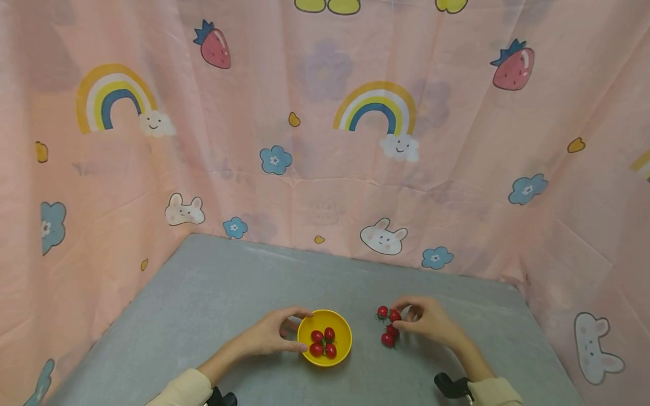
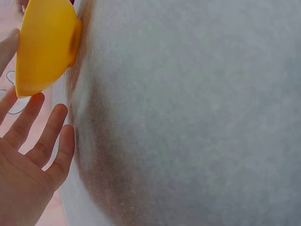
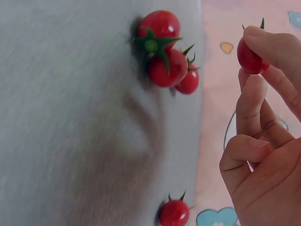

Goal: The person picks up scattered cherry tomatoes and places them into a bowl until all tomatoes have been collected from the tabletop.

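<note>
**First inspector:** Condition of the left hand?

**Second inspector:** The left hand [image 1: 268,335] grasps a yellow bowl [image 1: 343,334] lightly at the rim, thumb on the side nearer the body, forefinger on the far side. The bowl appears upright on the table [image 1: 244,282], between the hands. Four tomatoes [image 1: 330,351] lie inside it.

**First inspector:** And the right?

**Second inspector:** The right hand [image 1: 431,321] pinches one tomato, the held tomato [image 3: 250,57], between thumb and fingertips. By the right wrist view I judge it raised off the table. Three loose tomatoes [image 3: 168,68] sit close together just beside those fingertips, on the side toward the left hand. A lone tomato [image 3: 174,214] lies apart from them; the head view does not show it, probably because the hand covers it.

**First inspector:** Hazards?

**Second inspector:** Principal one: the held tomato slipping, since its skin looks smooth and rounded and only the tips bear on it. Squeezing harder could bruise it or shoot it out. Second: the right hand's lower fingers knocking the loose tomatoes and setting them rolling. Third: the bowl tipping, should the left thumb press down on one side of the rim.

**First inspector:** Anything undetermined?

**Second inspector:** Yes. I cannot tell how firmly either hand grips.
</note>
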A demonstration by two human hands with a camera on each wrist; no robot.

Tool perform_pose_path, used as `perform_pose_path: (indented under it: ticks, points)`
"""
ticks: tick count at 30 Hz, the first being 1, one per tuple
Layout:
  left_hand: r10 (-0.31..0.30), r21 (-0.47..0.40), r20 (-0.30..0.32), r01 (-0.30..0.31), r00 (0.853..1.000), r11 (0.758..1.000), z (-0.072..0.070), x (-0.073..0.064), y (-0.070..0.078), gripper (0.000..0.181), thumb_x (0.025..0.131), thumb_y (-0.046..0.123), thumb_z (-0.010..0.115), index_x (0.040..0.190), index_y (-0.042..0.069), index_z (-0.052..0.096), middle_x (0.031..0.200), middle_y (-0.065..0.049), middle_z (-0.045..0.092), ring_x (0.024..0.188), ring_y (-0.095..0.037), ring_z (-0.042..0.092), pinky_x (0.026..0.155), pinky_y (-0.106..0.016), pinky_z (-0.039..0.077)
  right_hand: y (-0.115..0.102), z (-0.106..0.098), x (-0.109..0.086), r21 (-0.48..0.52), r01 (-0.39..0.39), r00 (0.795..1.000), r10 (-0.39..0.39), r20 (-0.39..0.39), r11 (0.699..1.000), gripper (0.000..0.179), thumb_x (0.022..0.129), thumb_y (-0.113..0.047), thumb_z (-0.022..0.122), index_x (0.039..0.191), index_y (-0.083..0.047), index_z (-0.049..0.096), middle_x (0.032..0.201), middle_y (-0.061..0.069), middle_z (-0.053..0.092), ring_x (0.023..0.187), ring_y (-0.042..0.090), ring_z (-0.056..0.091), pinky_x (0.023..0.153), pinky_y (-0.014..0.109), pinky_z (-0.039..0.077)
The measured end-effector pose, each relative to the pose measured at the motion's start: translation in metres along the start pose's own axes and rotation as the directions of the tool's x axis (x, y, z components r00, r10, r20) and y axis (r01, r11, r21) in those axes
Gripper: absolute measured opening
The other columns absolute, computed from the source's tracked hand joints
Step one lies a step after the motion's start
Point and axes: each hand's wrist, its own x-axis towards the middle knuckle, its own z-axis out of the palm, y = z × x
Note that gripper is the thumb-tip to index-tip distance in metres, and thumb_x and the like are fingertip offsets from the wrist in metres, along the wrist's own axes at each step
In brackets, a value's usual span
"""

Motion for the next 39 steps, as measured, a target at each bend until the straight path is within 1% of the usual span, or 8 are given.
perform_pose_path:
  ticks: [5,11,17,20,23,28,34,39]
  points:
    - [-0.005,-0.008,0.001,0.005,1.000,1.000,-0.001,0.000,0.000,0.054,0.090,0.021,0.081,0.139,0.018,0.058,0.139,-0.001,0.058,0.111,-0.017,0.064,0.087,-0.038,0.054,-0.006,0.007,0.010,-0.019,-0.020,1.000,0.020,0.003,1.000,0.024,0.086,-0.012,0.084,0.107,-0.009,0.074,0.095,0.001,0.068,0.069,0.016,0.059,0.053,0.025,0.045]
    - [-0.003,0.003,0.000,0.003,1.000,1.000,-0.001,-0.001,0.000,0.054,0.090,0.021,0.081,0.138,0.019,0.058,0.139,0.000,0.058,0.110,-0.017,0.064,0.087,-0.037,0.054,-0.009,0.017,0.021,-0.003,0.020,0.999,-0.020,0.026,1.000,0.023,0.086,-0.009,0.083,0.106,-0.012,0.074,0.093,0.001,0.069,0.067,0.017,0.059,0.053,0.025,0.046]
    - [0.002,-0.006,0.002,-0.002,1.000,1.000,-0.001,0.000,-0.001,0.053,0.090,0.021,0.082,0.138,0.020,0.058,0.138,0.001,0.058,0.110,-0.016,0.065,0.086,-0.037,0.054,-0.015,0.027,0.028,0.033,0.048,0.998,-0.049,0.036,0.998,0.023,0.087,-0.006,0.081,0.108,-0.009,0.073,0.094,0.003,0.068,0.069,0.020,0.058,0.054,0.025,0.049]
    - [0.008,-0.011,0.005,-0.008,1.000,1.000,-0.001,0.000,-0.002,0.053,0.090,0.020,0.081,0.138,0.019,0.058,0.139,0.000,0.058,0.110,-0.017,0.065,0.086,-0.037,0.054,-0.019,0.030,0.032,0.034,0.048,0.998,-0.050,0.039,0.998,0.021,0.087,-0.007,0.081,0.107,-0.009,0.073,0.090,0.004,0.067,0.068,0.021,0.057,0.053,0.025,0.048]
    - [0.010,-0.011,0.005,-0.010,1.000,1.000,-0.001,0.000,-0.003,0.053,0.090,0.020,0.081,0.138,0.019,0.058,0.139,0.000,0.058,0.110,-0.017,0.065,0.086,-0.037,0.054,-0.021,0.034,0.037,0.026,0.050,0.998,-0.051,0.037,0.998,0.021,0.088,-0.009,0.081,0.107,-0.011,0.073,0.087,0.004,0.066,0.066,0.018,0.056,0.051,0.024,0.047]
    - [0.002,-0.012,0.006,-0.002,1.000,1.000,-0.001,0.000,-0.002,0.054,0.090,0.020,0.081,0.138,0.019,0.058,0.139,0.000,0.058,0.110,-0.016,0.065,0.086,-0.037,0.054,-0.024,0.039,0.042,0.027,0.073,0.996,-0.074,0.046,0.997,0.023,0.087,-0.009,0.081,0.109,-0.013,0.073,0.090,-0.001,0.067,0.065,0.016,0.056,0.055,0.026,0.050]
    - [-0.010,-0.017,0.009,0.010,1.000,1.000,0.000,0.000,-0.001,0.054,0.090,0.021,0.081,0.138,0.018,0.058,0.139,-0.001,0.058,0.110,-0.016,0.064,0.087,-0.037,0.054,-0.029,0.047,0.048,0.020,0.086,0.994,-0.087,0.067,0.996,0.024,0.087,-0.010,0.082,0.109,-0.016,0.074,0.094,-0.004,0.069,0.070,0.017,0.059,0.062,0.027,0.053]
    - [-0.004,-0.015,0.007,0.004,1.000,1.000,0.000,0.001,-0.001,0.053,0.090,0.020,0.081,0.138,0.018,0.058,0.139,-0.001,0.058,0.111,-0.017,0.064,0.087,-0.038,0.054,-0.033,0.054,0.052,0.034,0.106,0.989,-0.109,0.095,0.994,0.023,0.088,-0.016,0.082,0.109,-0.014,0.074,0.101,-0.005,0.071,0.073,0.018,0.060,0.063,0.029,0.054]
